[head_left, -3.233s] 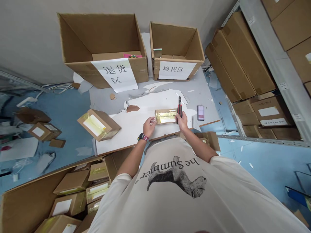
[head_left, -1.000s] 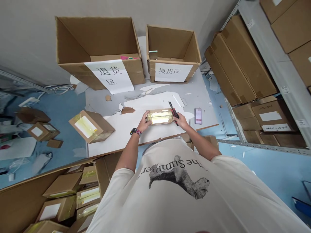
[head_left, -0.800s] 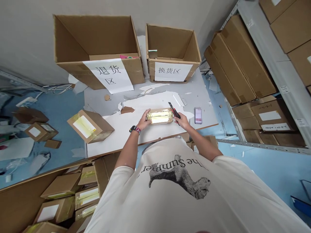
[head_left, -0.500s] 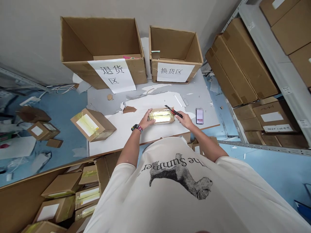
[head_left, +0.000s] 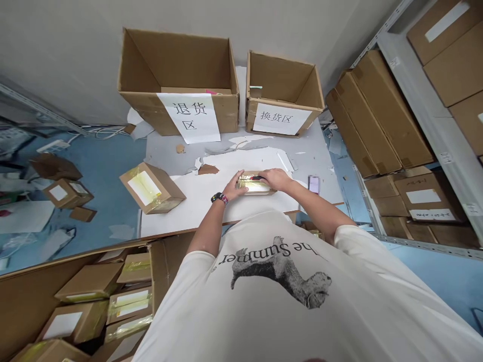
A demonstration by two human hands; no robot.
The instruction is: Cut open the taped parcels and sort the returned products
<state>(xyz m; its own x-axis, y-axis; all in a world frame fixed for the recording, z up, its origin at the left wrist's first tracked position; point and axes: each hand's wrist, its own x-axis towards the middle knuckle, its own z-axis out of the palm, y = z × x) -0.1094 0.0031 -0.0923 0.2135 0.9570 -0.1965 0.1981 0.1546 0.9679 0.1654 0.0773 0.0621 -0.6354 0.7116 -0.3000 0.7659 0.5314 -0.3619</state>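
Note:
A small cardboard box (head_left: pixel 260 189), its top covered with shiny yellowish tape, lies on the white sheet in front of me. Around its left end, my left hand (head_left: pixel 234 187) has thumb and fingers against the sides. A red and black box cutter (head_left: pixel 255 177) is gripped in my right hand (head_left: pixel 276 179), which is over the right part of the box. The cutter points left and lies low along the taped top; most of its handle is hidden in the hand. Whether the blade is in the tape I cannot tell.
Two large open cartons with paper signs, one left (head_left: pixel 143 113) and one right (head_left: pixel 285 120), stand at the table's back. A taped parcel (head_left: pixel 166 188) sits at left, a phone (head_left: pixel 314 184) at right. Parcels fill a big carton (head_left: pixel 166 266) lower left; shelves (head_left: pixel 433 120) line the right.
My right hand has moved left and in over the box, bringing the box cutter down along its taped top. My left hand still holds the box's left end. The view has shifted slightly.

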